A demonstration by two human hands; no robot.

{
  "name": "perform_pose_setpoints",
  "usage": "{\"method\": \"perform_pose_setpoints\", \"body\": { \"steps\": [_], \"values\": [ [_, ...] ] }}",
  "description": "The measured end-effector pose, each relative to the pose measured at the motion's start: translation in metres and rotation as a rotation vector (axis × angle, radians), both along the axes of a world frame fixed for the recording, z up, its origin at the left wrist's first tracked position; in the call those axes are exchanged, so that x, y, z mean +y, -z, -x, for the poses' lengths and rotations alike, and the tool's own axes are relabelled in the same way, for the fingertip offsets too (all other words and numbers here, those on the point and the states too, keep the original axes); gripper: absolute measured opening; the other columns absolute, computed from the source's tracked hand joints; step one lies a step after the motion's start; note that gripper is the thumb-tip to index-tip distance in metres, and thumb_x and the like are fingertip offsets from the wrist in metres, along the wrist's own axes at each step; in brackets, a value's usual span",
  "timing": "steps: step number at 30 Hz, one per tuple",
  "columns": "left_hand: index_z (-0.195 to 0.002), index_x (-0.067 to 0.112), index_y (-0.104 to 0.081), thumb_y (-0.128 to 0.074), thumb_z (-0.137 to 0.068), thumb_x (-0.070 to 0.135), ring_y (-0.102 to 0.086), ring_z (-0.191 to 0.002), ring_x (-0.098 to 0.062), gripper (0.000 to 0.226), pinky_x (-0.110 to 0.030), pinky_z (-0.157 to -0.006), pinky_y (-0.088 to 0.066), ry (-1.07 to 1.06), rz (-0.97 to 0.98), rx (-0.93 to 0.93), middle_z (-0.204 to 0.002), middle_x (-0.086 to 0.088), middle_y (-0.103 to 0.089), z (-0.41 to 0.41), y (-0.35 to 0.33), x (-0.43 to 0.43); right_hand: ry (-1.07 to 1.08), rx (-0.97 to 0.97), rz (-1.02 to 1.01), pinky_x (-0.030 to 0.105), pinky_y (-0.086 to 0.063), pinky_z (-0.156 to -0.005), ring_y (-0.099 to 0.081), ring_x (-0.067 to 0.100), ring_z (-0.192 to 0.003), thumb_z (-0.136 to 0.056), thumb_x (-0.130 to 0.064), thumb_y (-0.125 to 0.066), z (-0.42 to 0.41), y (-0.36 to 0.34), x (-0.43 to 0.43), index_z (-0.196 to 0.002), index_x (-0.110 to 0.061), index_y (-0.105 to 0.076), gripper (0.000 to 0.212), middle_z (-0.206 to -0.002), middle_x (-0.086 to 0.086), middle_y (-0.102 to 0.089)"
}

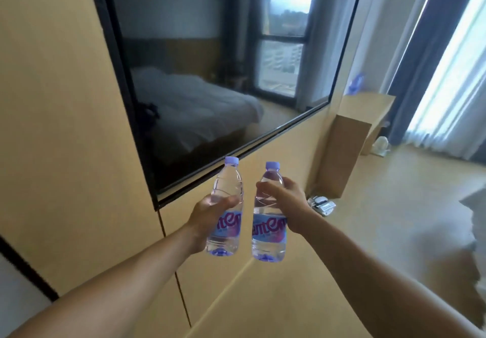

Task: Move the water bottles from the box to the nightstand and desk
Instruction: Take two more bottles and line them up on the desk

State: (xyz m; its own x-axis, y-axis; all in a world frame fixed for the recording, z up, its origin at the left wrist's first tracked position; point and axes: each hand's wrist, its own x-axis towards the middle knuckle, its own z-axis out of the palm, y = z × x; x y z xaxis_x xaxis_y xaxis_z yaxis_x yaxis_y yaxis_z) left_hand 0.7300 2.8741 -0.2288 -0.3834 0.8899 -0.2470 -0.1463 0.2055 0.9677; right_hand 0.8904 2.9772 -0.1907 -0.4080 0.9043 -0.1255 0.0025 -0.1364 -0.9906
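Both arms reach forward, each hand carrying one water bottle upright in mid-air at about 6 o'clock in the view. The left hand point(207, 218) has its grip clenched around the left bottle point(225, 207) at label height; the right hand point(290, 206) has its grip clenched around the right bottle point(268, 212) just above its label. The bottles stand side by side, near each other but apart. Behind them hangs a dark wall television point(215, 74). At 2 o'clock, the table point(368, 106) carries something bluish, too blurred to identify.
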Motion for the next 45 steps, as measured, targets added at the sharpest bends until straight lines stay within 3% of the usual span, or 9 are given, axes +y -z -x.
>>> {"method": "perform_pose_setpoints", "body": {
  "steps": [5,8,12,19,26,31,35,39,45],
  "values": [
    [-0.113,0.014,-0.060,-0.078,-0.083,0.034,-0.072,-0.079,-0.030,0.041,-0.040,-0.072,-0.060,0.108,-0.012,-0.025,-0.087,-0.014,-0.073,-0.012,-0.001,0.091,0.182,-0.059,-0.039,0.025,-0.056,-0.057,-0.065,0.018,-0.057,-0.081,-0.006,-0.071,-0.024,0.001,0.063,-0.075,-0.011,-0.062,0.012,-0.067,0.004,-0.066],
    [-0.114,0.012,-0.061,-0.086,-0.063,0.043,-0.073,-0.089,-0.040,0.065,-0.051,-0.084,-0.059,0.189,-0.024,-0.044,-0.096,-0.022,-0.074,-0.021,-0.005,0.142,0.282,-0.052,-0.024,0.037,-0.057,-0.066,-0.067,0.025,-0.065,-0.075,-0.008,-0.073,-0.040,0.002,0.100,-0.079,-0.008,-0.064,0.011,-0.073,0.010,-0.067],
    [-0.113,0.012,-0.062,-0.086,-0.043,0.053,-0.072,-0.092,-0.041,0.084,-0.056,-0.085,-0.059,0.299,-0.005,-0.044,-0.102,-0.023,-0.072,-0.048,-0.004,0.207,0.378,-0.058,-0.033,0.027,-0.054,-0.057,-0.065,0.021,-0.060,-0.073,-0.006,-0.071,-0.076,0.006,0.140,-0.075,-0.010,-0.063,0.009,-0.069,0.006,-0.065],
    [-0.107,0.017,-0.062,-0.083,-0.075,0.040,-0.070,-0.092,-0.038,0.044,-0.049,-0.082,-0.059,0.444,0.020,-0.023,-0.098,-0.018,-0.070,-0.129,0.001,0.318,0.498,-0.048,-0.054,0.038,-0.060,-0.071,-0.066,0.026,-0.066,-0.082,-0.004,-0.069,-0.164,0.013,0.224,-0.073,-0.010,-0.064,0.012,-0.074,0.012,-0.062],
    [-0.106,0.017,-0.060,-0.074,-0.086,0.034,-0.070,-0.094,-0.038,0.030,-0.050,-0.084,-0.059,0.516,0.032,-0.001,-0.102,-0.019,-0.070,-0.235,-0.005,0.424,0.629,-0.036,-0.024,0.042,-0.060,-0.075,-0.070,0.025,-0.068,-0.078,-0.011,-0.077,-0.269,0.011,0.329,-0.091,-0.009,-0.064,0.018,-0.078,0.011,-0.069],
    [-0.096,0.018,-0.061,-0.068,-0.092,0.031,-0.068,-0.079,-0.027,0.015,-0.035,-0.066,-0.059,0.565,0.017,0.000,-0.087,-0.010,-0.068,-0.291,-0.012,0.489,0.652,-0.036,-0.029,0.041,-0.062,-0.075,-0.072,0.026,-0.070,-0.077,-0.016,-0.079,-0.334,0.007,0.392,-0.104,-0.005,-0.062,0.034,-0.087,0.015,-0.070],
    [-0.099,0.018,-0.061,-0.070,-0.090,0.034,-0.068,-0.082,-0.029,0.021,-0.039,-0.070,-0.059,0.606,0.017,-0.007,-0.092,-0.012,-0.068,-0.322,-0.007,0.552,0.673,-0.014,-0.021,0.035,-0.061,-0.069,-0.071,0.027,-0.069,-0.078,-0.014,-0.078,-0.369,0.009,0.445,-0.104,-0.004,-0.062,0.033,-0.086,0.016,-0.069],
    [-0.109,0.012,-0.063,-0.085,-0.063,0.052,-0.072,-0.086,-0.030,0.065,-0.037,-0.066,-0.058,0.673,0.006,0.028,-0.100,-0.016,-0.070,-0.347,0.001,0.627,0.704,-0.028,-0.036,0.035,-0.061,-0.069,-0.071,0.027,-0.067,-0.078,-0.011,-0.078,-0.391,0.013,0.507,-0.097,-0.003,-0.064,0.025,-0.081,0.015,-0.068],
    [-0.115,0.011,-0.063,-0.083,-0.055,0.059,-0.074,-0.093,-0.035,0.080,-0.042,-0.073,-0.062,0.733,-0.010,-0.004,-0.106,-0.019,-0.072,-0.378,0.001,0.746,0.775,-0.070,-0.041,0.046,-0.061,-0.081,-0.073,0.029,-0.076,-0.074,-0.022,-0.081,-0.422,0.010,0.607,-0.099,-0.005,-0.064,0.035,-0.088,0.015,-0.070]
  ]
}}
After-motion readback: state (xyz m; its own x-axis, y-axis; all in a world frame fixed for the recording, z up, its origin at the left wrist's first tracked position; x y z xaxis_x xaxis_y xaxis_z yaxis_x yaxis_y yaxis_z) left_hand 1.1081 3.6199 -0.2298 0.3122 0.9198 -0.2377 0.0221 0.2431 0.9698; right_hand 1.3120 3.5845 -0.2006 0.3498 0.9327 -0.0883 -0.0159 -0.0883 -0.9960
